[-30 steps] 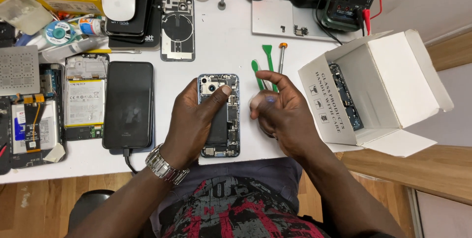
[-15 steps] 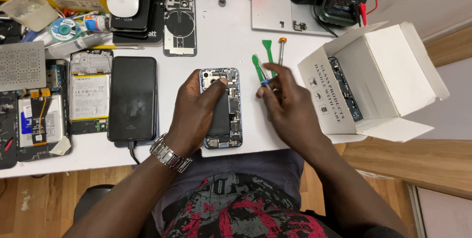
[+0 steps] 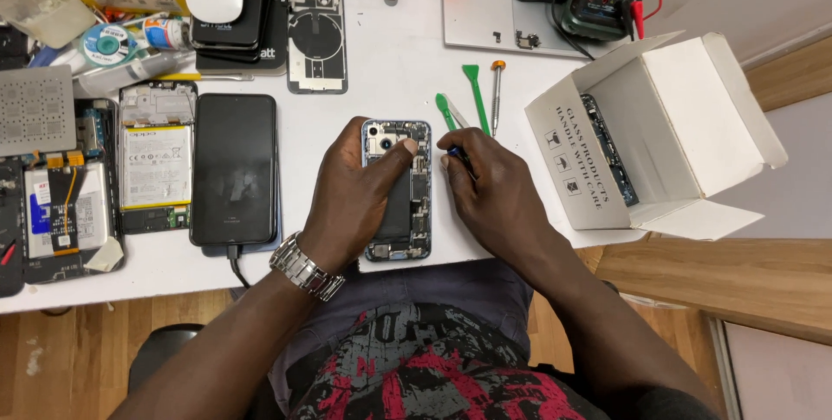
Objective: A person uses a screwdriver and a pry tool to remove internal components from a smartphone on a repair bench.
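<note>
an opened phone (image 3: 407, 203), its back off and its battery and boards showing, lies flat near the front edge of the white desk (image 3: 390, 82). the left hand (image 3: 351, 199) lies across its left side, palm down, the thumb pressed near the camera at the top, pinning it to the desk rather than closing around it. the right hand (image 3: 494, 190) sits just beside the phone's right edge, its fingers pinched on a small dark-tipped tool (image 3: 457, 153) whose tip points at the phone's upper right side. a metal watch (image 3: 305, 266) circles the left wrist.

just above the right hand lie two green pry tools (image 3: 472, 95) and a small screwdriver (image 3: 496, 95) with an orange cap. to the left of the phone rests a black phone (image 3: 235, 169), screen up, with a cable at its lower end, and beyond it another opened handset (image 3: 156, 164). a detached back cover (image 3: 317, 37) lies further up the desk. to the right an open white cardboard box (image 3: 659, 134) stands on its side with a long dark part inside.
</note>
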